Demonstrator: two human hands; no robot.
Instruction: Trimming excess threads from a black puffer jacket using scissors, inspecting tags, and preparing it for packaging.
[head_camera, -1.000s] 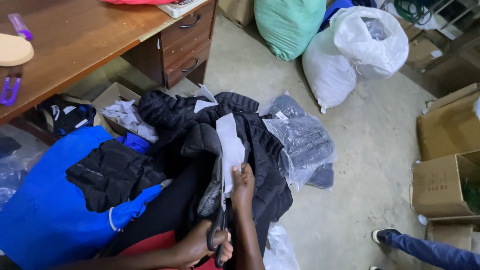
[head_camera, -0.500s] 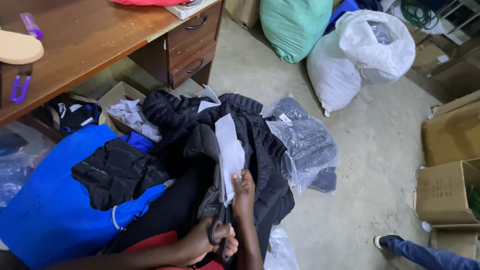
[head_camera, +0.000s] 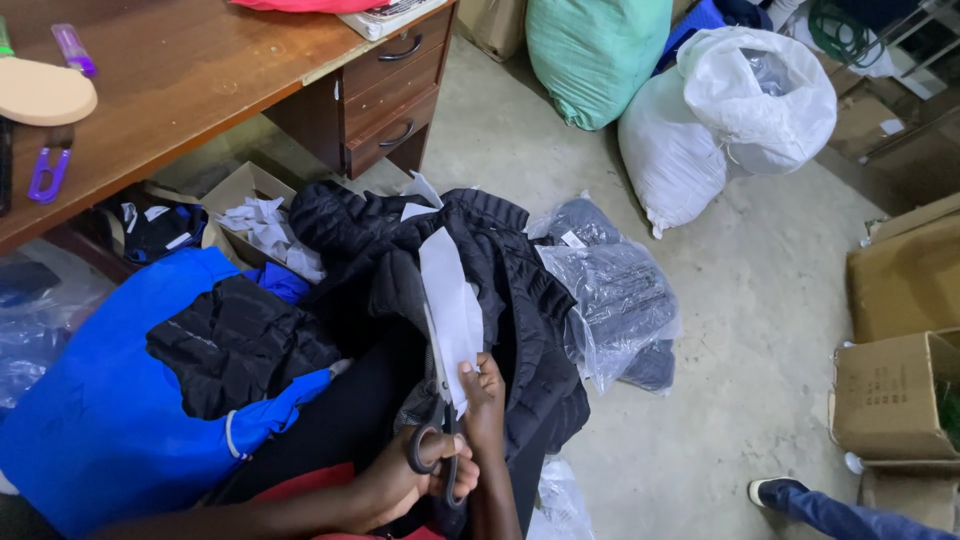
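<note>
**Both hands drawn together low in the frame**

The left hand (head_camera: 405, 480) is brought in from the lower left, forearm laid almost level; its fingers are curled shut and threaded through a pair of handle loops; the right hand (head_camera: 484, 392) is raised just beside it, forearm held nearly upright from the bottom edge; thumb and fingertips are pinched closed, wrist kept straight.

White paper strip (head_camera: 450, 300) against black quilted jacket (head_camera: 480, 270); black-handled scissors (head_camera: 437, 440). Bright blue bag (head_camera: 100, 420), green sack (head_camera: 595, 55), white sack (head_camera: 745, 110). Brown wooden desk (head_camera: 200, 90), tan cardboard boxes (head_camera: 890, 400), grey floor (head_camera: 740, 330).
</note>
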